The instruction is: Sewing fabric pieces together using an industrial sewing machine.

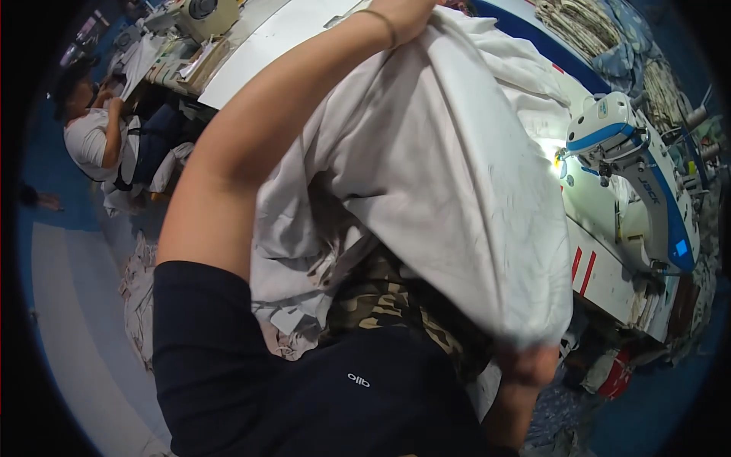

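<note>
A large sheet of white fabric (426,152) is stretched up across the middle of the view, its folds running from top to bottom. At the upper edge my left hand (407,21) is closed on the fabric's top, with its fingertips partly cut off by the picture. My right hand (531,364), smeared by motion, grips the lower right corner of the same fabric. To the right of the cloth stands a white and blue sewing machine (636,164), its lamp lighting the needle area. The fabric covers much of the table and part of my lap.
The white sewing table (601,266) carries red stripes. Bundled cloth strips (582,27) lie at the far right. Another person (95,133) sits at left near a second sewing machine (202,17). Loose white cloth (139,297) lies on the floor at left.
</note>
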A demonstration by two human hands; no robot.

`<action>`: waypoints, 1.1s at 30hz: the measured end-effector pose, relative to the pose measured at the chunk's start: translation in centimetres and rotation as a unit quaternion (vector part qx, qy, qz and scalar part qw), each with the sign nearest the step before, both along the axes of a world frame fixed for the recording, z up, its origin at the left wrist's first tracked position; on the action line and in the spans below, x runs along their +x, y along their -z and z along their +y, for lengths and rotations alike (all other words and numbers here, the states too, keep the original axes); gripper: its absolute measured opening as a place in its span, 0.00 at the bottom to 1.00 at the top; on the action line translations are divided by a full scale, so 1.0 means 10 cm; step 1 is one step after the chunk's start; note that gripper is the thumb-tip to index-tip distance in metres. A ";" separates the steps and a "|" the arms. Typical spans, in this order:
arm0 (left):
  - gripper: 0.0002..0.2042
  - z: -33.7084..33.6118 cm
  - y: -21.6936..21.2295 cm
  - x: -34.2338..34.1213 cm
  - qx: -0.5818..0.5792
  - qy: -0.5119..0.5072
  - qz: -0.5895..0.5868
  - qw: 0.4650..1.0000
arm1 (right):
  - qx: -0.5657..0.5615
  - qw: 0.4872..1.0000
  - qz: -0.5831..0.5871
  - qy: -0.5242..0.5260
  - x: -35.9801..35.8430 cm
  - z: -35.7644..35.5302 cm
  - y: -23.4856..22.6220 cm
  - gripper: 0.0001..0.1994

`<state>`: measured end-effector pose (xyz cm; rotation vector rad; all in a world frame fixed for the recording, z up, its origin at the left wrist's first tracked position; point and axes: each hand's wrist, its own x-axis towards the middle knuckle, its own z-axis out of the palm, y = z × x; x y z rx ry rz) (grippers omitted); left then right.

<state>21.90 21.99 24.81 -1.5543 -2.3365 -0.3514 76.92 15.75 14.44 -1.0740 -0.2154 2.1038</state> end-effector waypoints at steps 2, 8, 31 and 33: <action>0.07 0.18 0.15 -0.29 0.032 0.032 -0.016 0.999 | 0.316 0.883 -0.049 -0.345 -0.21 -0.51 -0.53 0.48; 0.12 -0.32 1.29 -0.48 -0.061 0.029 -0.053 0.996 | 0.160 0.842 -0.256 -0.447 -0.26 -0.81 0.41 0.22; 0.16 -1.81 1.15 3.03 -0.251 0.323 -0.301 0.861 | 0.247 0.888 -0.095 -0.376 -0.34 -0.50 0.65 0.08; 0.11 -1.81 1.22 3.05 -0.265 0.341 -0.270 0.860 | 0.269 0.877 -0.112 -0.382 -0.33 -0.50 0.67 0.08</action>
